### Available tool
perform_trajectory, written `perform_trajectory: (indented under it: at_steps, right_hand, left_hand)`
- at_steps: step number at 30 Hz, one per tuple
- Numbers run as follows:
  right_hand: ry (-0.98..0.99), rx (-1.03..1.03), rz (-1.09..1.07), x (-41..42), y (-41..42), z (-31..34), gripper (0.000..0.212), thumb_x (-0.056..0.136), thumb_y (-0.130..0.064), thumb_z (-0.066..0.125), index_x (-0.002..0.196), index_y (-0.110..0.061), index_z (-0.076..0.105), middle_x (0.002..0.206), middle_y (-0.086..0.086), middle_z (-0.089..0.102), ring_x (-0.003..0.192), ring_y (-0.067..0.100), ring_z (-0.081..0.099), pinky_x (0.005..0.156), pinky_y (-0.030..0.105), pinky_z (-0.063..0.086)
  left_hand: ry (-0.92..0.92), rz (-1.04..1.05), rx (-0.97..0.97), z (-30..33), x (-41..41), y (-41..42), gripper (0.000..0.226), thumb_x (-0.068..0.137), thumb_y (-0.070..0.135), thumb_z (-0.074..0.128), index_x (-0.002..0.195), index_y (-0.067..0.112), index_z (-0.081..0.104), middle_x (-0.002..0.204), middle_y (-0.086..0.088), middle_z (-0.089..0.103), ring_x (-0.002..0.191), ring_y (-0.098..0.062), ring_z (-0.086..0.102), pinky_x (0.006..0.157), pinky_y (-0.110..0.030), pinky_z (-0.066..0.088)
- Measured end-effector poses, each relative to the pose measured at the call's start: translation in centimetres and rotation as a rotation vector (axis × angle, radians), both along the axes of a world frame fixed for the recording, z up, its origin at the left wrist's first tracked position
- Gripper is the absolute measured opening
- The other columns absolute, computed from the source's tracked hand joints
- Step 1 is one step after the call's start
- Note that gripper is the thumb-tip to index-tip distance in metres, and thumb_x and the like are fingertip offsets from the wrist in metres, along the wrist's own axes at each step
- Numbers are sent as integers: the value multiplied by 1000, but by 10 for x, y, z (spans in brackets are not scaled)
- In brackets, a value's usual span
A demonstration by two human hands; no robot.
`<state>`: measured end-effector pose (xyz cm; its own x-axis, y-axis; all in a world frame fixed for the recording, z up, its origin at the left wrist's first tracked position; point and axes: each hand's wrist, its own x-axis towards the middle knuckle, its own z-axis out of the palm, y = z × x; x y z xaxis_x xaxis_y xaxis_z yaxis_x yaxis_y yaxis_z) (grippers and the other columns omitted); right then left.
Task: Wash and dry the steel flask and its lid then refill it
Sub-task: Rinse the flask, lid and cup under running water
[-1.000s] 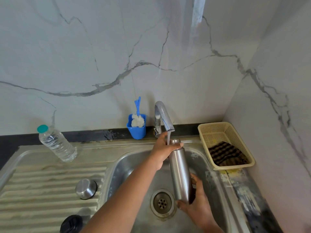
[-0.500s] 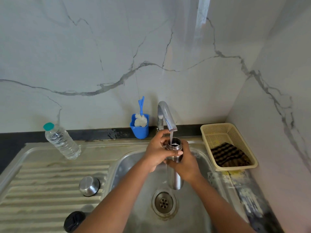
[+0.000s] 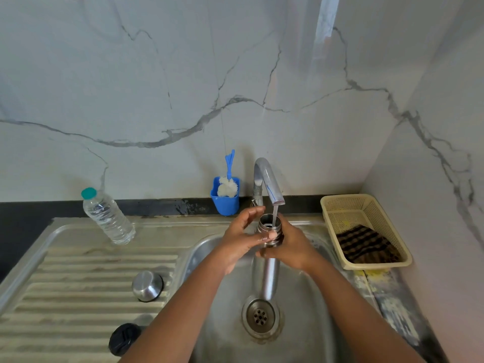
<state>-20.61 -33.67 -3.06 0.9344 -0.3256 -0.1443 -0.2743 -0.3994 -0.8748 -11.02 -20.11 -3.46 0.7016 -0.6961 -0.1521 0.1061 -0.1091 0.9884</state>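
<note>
1. Sink (image 3: pixel 314 323): steel basin w/ ribbed drainboard to its left; drain at basin centre.
2. Basket (image 3: pixel 340 205): cream plastic, right of basin, dark checked cloth (image 3: pixel 366 244) inside.
3. Steel flask (image 3: pixel 265 273): held upright over the basin, long axis near vertical, base just above the drain, open mouth directly under the tap (image 3: pixel 269 179); water stream falls into the mouth.
4. Plastic bottle (image 3: pixel 108 218): teal cap, stands at back-left of drainboard, well apart from flask.
5. Right hand (image 3: pixel 293 244): wrapped round flask neck from the right, carrying it.
6. Left hand (image 3: pixel 241 237): thumb pressed on the neck threads, fingers half-curled beside the rim; grip partial.
7. Blue cup (image 3: pixel 225 203) w/ brush, just left of tap.
8. Steel lid (image 3: pixel 148 285): on drainboard, left of basin; left hand is nearer for pickup, I'd judge.
9. Black cap (image 3: pixel 123 339): drainboard front edge.
</note>
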Motion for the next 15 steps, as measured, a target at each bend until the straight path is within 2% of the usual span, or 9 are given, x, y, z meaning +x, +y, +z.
perform_trajectory:
  at_steps: [2,4,7,10,11,13,15]
  right_hand:
    - [-1,-79,-22,0,5,3,66,65,-27,86,118,-42,49,101,-13,68,90,5,65,81,33,56]
    - [-87,-174,-118,2,10,7,58,69,-31,82,116,-39,49,98,-13,67,88,6,63,75,32,54]
    - [-108,-140,-124,6,5,8,60,71,-33,81,122,-35,50,99,-12,68,91,8,64,76,31,54]
    - [-13,91,-170,6,1,4,61,73,-31,82,122,-37,46,102,-11,68,93,11,66,78,39,59]
    - [18,195,-195,4,2,3,64,75,-29,82,124,-37,43,106,-8,67,93,15,68,74,43,61]
    - [67,385,-224,-2,6,-1,71,79,-28,80,131,-39,33,111,-3,62,91,22,69,61,40,61]
    - [119,502,-251,-9,10,-9,71,84,-28,75,135,-41,27,110,-1,57,87,28,69,57,39,59]
  left_hand:
    - [5,-35,15,-2,1,4,74,61,33,92,128,39,60,134,16,59,133,-4,46,108,-36,45]
    - [26,-66,9,-1,-2,7,75,66,30,91,132,37,57,136,17,58,133,-1,45,105,-28,43]
    - [85,-76,-3,-1,-5,10,75,69,29,87,136,31,54,134,11,62,129,-6,52,97,-21,47]
    - [111,-126,33,2,-3,11,74,71,35,87,137,34,52,130,5,65,121,-12,61,98,-26,50]
    - [108,-165,65,2,-1,12,73,72,38,86,137,37,52,129,4,65,119,-12,62,99,-28,50]
    - [115,-244,157,6,0,13,66,79,39,81,137,38,50,129,4,64,116,-11,63,96,-28,50]
    - [129,-309,265,5,2,15,65,78,49,77,136,40,49,131,6,63,116,-10,62,96,-31,49]
